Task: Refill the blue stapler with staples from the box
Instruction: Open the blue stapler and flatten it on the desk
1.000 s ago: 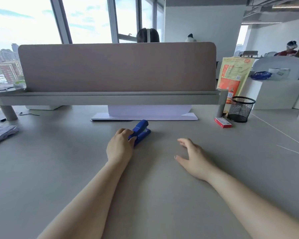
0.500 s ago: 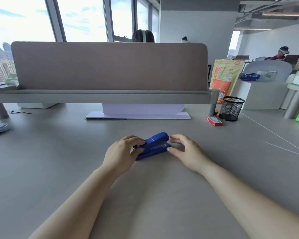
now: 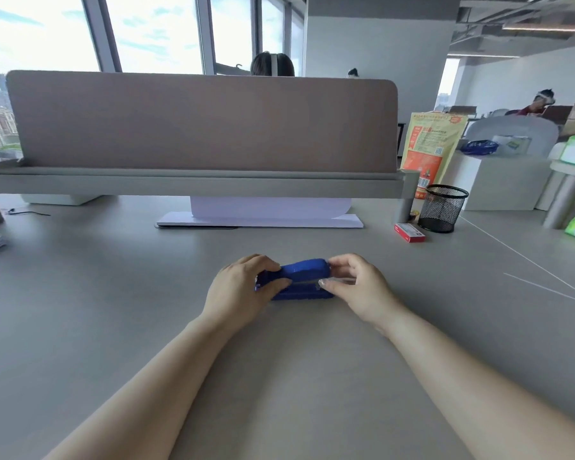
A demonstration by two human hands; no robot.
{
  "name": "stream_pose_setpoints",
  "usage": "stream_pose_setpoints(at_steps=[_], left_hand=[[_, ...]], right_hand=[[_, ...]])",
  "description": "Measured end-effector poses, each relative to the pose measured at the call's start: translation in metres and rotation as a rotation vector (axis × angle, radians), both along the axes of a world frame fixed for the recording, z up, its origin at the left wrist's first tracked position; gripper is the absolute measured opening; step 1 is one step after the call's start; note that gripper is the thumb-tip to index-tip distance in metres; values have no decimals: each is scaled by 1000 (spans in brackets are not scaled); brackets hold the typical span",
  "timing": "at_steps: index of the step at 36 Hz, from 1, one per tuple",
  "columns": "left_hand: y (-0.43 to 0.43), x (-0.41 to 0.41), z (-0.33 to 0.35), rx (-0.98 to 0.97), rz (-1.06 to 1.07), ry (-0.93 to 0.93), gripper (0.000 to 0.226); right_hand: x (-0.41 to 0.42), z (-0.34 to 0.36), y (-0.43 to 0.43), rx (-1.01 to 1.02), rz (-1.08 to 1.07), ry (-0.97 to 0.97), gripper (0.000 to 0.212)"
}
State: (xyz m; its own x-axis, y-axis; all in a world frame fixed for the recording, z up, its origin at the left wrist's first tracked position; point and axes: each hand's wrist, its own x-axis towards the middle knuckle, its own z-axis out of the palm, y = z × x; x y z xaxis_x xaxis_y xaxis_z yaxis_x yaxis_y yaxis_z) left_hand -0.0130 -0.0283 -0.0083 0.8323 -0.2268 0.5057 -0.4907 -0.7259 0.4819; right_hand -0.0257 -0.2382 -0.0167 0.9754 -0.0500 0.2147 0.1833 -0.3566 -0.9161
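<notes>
Print on the orange bag (image 3: 430,151) and red box (image 3: 409,232) is too blurred to read.

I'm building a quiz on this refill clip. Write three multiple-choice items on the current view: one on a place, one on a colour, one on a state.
1. Where does the red staple box lie?
A. Beside the black mesh cup, on the desk
B. Inside the mesh cup
C. Under the stapler

2. What colour is the stapler?
A. Red
B. Blue
C. Black

3. How is the stapler held?
A. By the left hand alone
B. Untouched on the desk
C. By both hands, one at each end

Answers:
1 A, the box sits on the desk just left of the cup's base.
2 B, its body between the hands is plainly blue.
3 C, the left hand grips one end and the right hand pinches the other.
</notes>
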Motion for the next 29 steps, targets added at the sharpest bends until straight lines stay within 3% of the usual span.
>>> stream_pose_setpoints(at_steps=[6,15,19,29], left_hand=[[-10,4,-7,52,-54,6,40],[-12,4,-7,28,-89,-9,41],[-10,4,-4,-120,-67,-4,33],[-6,3,3,-455,-110,106,11]], right_hand=[[-1,-3,5,-89,35,-25,25],[1,-2,4,-197,21,-22,25],[1,-4,5,-162,6,-10,15],[1,-1,5,-175,-39,-120,15]])
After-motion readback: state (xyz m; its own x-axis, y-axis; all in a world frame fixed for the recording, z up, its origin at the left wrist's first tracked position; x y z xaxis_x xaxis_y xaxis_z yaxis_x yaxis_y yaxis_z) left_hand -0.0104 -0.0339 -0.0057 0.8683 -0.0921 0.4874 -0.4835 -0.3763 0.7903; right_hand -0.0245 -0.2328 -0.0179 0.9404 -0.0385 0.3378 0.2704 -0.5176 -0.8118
